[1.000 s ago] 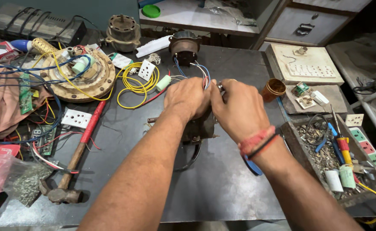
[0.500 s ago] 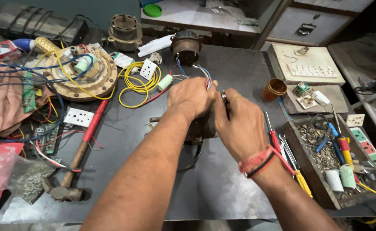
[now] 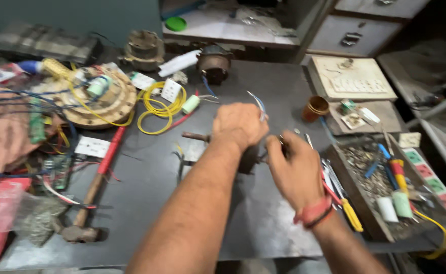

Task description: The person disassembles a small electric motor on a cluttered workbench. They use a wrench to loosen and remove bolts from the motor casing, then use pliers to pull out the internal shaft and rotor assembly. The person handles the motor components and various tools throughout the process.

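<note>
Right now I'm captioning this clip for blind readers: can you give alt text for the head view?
Two bare hands work on a small dark motor part on a dark workbench: left hand on top, right hand beside it. A hammer and yellow wire coil lie left.

Both of my forearms were bare, with no sleeve showing on either arm up to the lower edge of the head view. My left hand (image 3: 239, 126) carried nothing: no ring, no watch, no glove that I could see. My right hand (image 3: 295, 170) was ungloved as well. Around my right wrist I wore a red thread band (image 3: 314, 212), wound in a few strands, with a thinner dark cord lying just beside it. The fingers were somewhat blurred, so I could not tell finer marks.
</note>
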